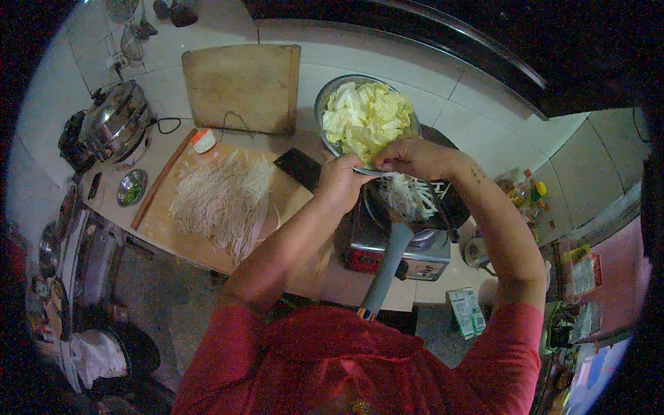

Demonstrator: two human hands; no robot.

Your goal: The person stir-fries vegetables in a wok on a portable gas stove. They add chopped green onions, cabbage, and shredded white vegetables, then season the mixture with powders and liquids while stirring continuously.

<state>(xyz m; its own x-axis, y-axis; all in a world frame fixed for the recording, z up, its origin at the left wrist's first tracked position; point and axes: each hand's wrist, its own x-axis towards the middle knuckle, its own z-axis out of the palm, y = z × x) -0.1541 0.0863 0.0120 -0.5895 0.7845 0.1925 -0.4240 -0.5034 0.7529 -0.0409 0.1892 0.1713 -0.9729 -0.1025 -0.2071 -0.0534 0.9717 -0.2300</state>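
Observation:
My left hand [340,181] grips the near-left rim of a metal bowl [320,111] filled with torn napa cabbage leaves [365,116]. The bowl is tilted towards me above a frying pan. My right hand [417,158] reaches over the near-right edge, its fingertips against the lower leaves; whether they pinch a leaf is hidden. Beneath both hands, the pan holds pale strips [410,199], perhaps mushrooms. Its grey handle [386,270] points towards me. The pan stands on a gas stove [425,254], and a dark utensil handle [451,223] sticks out at its right.
Fresh cut noodles [223,202] cover a wooden board [155,228] beside a rolling pin [163,179] and a dark cleaver blade [298,166]. Further left are a small bowl of chopped greens [132,188] and a steel pot [116,122]. Bottles [526,192] stand right of the stove.

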